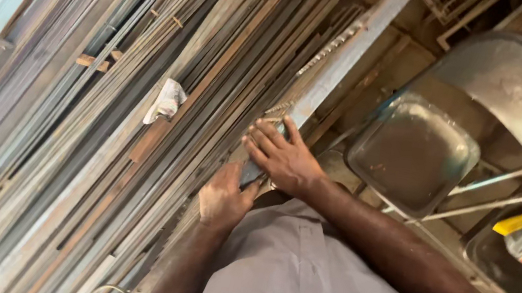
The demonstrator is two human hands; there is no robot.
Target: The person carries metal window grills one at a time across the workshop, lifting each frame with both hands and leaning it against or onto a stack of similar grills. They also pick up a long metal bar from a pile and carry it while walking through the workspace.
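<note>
Both hands meet at a dense stack of long metal strips (pixel 104 145) that runs from the near left up to the far right and is cut off at every edge, so neither its ends nor its support can be seen. The left hand (pixel 224 197) is clenched around the near end of a dark flat bar (pixel 252 172), of which only a short stretch shows between the two hands. The right hand (pixel 281 157) lies flat over the same bar just beyond, fingers spread and pressing on it; its palm hides where the bar joins the stack. A pale wider metal length (pixel 345 56) runs far from the right hand, its top out of view. A crumpled whitish scrap (pixel 167 100) sits among the strips to the left; what it is cannot be told. To the right stands a grey metal folding chair (pixel 413 154), partly cut off. The grey shirt (pixel 296 281) fills the near edge.
</note>
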